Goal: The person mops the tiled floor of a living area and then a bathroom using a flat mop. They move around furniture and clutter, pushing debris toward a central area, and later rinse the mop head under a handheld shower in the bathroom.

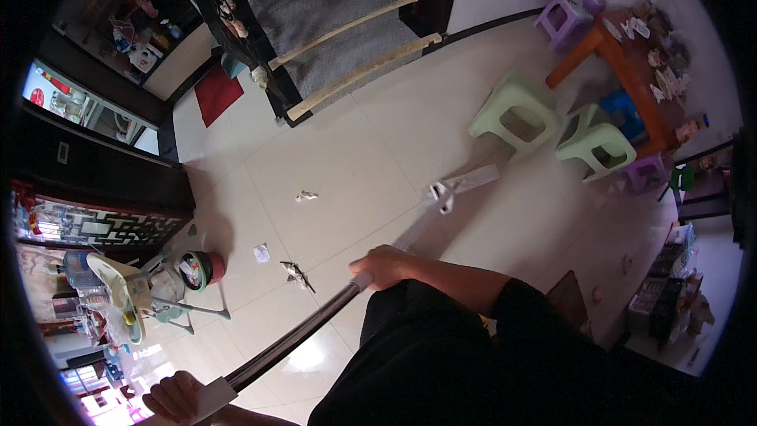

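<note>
My left hand point(177, 396) grips the pale end sleeve of a flat mop's pole point(290, 336) at the lower left. Further down that pole my right hand point(384, 266) is closed around a light grey collar. Beyond it, the pole slopes up and right to a white pivot joint point(442, 197). The pale flat mop head point(473, 178) lies on the tiled floor point(331, 154), near a green stool. Left of the pole are a crumpled scrap point(307, 196), a small white paper point(261, 253) and a clump of litter point(295, 276) with a dark strip.
Green plastic stools point(517, 115) point(597, 142) and purple stools point(559, 19) stand around a wooden table point(633, 80). Carpeted steps point(331, 18) rise at the top. A high chair point(121, 284) and waste bin point(204, 271) stand left. A red mat point(217, 93) lies near the steps.
</note>
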`<state>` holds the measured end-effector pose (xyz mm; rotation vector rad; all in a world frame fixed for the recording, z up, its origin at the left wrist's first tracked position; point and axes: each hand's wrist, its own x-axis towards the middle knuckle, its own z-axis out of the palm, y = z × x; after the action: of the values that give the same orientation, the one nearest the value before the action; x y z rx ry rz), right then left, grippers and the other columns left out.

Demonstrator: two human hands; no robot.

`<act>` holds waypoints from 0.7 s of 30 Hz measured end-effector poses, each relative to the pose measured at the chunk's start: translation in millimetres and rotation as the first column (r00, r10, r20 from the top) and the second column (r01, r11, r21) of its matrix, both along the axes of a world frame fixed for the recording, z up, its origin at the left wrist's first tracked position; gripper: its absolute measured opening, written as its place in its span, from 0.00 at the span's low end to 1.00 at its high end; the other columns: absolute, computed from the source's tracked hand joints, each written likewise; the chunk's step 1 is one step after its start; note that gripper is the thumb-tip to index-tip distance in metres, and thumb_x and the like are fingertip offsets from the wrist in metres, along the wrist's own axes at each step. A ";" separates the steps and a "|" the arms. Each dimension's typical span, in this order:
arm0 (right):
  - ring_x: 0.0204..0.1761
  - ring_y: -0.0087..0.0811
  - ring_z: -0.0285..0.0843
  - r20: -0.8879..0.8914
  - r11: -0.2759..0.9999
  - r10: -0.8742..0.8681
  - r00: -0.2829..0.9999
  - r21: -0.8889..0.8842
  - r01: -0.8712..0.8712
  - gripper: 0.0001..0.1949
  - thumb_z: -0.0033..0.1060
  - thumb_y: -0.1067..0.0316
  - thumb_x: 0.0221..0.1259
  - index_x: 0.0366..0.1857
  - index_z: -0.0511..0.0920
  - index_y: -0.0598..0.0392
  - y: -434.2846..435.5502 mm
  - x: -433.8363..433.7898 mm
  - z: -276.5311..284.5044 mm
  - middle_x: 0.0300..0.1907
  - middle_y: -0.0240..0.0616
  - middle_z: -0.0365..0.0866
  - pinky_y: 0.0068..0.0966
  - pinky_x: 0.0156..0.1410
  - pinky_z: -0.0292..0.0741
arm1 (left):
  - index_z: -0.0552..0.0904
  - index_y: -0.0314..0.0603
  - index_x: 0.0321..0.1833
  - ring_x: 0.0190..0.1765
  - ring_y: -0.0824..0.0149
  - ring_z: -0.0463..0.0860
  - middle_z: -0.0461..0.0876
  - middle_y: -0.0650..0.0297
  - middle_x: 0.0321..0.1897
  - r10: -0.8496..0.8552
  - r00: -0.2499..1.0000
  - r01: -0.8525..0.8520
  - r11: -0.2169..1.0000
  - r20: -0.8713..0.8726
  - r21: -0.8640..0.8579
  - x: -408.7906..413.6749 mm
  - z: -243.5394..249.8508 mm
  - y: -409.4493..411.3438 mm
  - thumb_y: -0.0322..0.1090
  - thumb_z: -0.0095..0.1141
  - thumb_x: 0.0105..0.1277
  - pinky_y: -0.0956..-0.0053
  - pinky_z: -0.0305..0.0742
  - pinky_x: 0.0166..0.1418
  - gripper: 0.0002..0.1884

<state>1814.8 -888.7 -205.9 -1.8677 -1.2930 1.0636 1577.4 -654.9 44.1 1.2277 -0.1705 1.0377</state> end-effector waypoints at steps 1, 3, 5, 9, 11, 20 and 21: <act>0.37 0.47 0.77 -0.025 0.999 0.041 0.999 -0.027 -0.042 0.09 0.58 0.65 0.40 0.29 0.72 0.49 -10.4 4.3 1.6 0.28 0.41 0.79 0.43 0.37 0.69 | 0.63 0.41 0.36 0.34 0.69 0.61 0.58 0.64 0.32 0.069 0.997 -0.068 0.997 -0.037 0.033 0.2 -4.6 2.4 0.40 0.57 0.49 0.75 0.56 0.32 0.19; 0.38 0.49 0.77 -0.093 0.996 0.094 0.991 0.020 -0.092 0.11 0.59 0.66 0.39 0.30 0.72 0.52 -36.8 12.8 -31.2 0.29 0.44 0.78 0.41 0.40 0.70 | 0.65 0.43 0.34 0.30 0.71 0.63 0.65 0.63 0.33 -0.187 0.982 0.187 0.982 -0.003 0.009 13.9 -28.9 -1.6 0.39 0.55 0.53 0.79 0.59 0.27 0.14; 0.38 0.48 0.76 -0.058 0.994 0.084 0.995 0.072 -0.080 0.11 0.60 0.70 0.37 0.30 0.73 0.54 -70.2 22.1 -73.4 0.29 0.45 0.76 0.40 0.41 0.70 | 0.68 0.49 0.26 0.17 0.79 0.63 0.67 0.72 0.18 -0.466 0.884 0.466 0.866 0.046 -0.182 49.7 -43.8 -20.7 0.34 0.58 0.55 0.83 0.59 0.16 0.10; 0.40 0.47 0.75 0.174 0.911 -0.413 0.894 0.091 0.403 0.08 0.60 0.68 0.41 0.28 0.74 0.52 -133.8 15.2 -141.3 0.28 0.43 0.76 0.43 0.42 0.69 | 0.64 0.49 0.24 0.21 0.74 0.60 0.61 0.72 0.13 -0.508 0.857 0.444 0.814 -0.088 -0.376 104.8 -95.3 -59.1 0.32 0.52 0.62 0.77 0.54 0.31 0.11; 0.36 0.45 0.76 0.331 0.876 -0.480 0.813 0.130 0.464 0.07 0.60 0.69 0.40 0.26 0.73 0.50 -112.6 7.9 -164.0 0.26 0.40 0.76 0.40 0.39 0.69 | 0.63 0.49 0.25 0.19 0.72 0.60 0.61 0.71 0.12 -0.334 0.926 0.208 0.841 -0.177 -0.499 102.1 -97.2 -59.7 0.32 0.57 0.57 0.74 0.55 0.30 0.13; 0.38 0.44 0.75 0.185 0.958 -0.078 0.980 0.285 0.023 0.07 0.55 0.71 0.39 0.26 0.73 0.47 109.5 -22.0 -116.4 0.29 0.36 0.78 0.39 0.40 0.67 | 0.63 0.45 0.26 0.26 0.71 0.58 0.57 0.69 0.20 0.406 0.866 -0.478 0.845 -0.293 -0.240 -63.3 -26.9 -16.9 0.29 0.47 0.63 0.71 0.57 0.36 0.09; 0.38 0.44 0.75 0.186 0.940 -0.020 0.982 0.338 -0.044 0.07 0.54 0.71 0.40 0.26 0.73 0.47 135.1 -22.8 -113.6 0.28 0.36 0.78 0.40 0.40 0.67 | 0.63 0.43 0.26 0.26 0.71 0.58 0.57 0.68 0.20 0.508 0.814 -0.571 0.787 -0.281 -0.234 -72.3 -19.6 -21.5 0.29 0.46 0.63 0.70 0.58 0.37 0.09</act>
<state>1792.0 -753.7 -319.5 -1.7237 -1.4905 0.6286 1505.0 -676.4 24.6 1.1038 0.5286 1.3633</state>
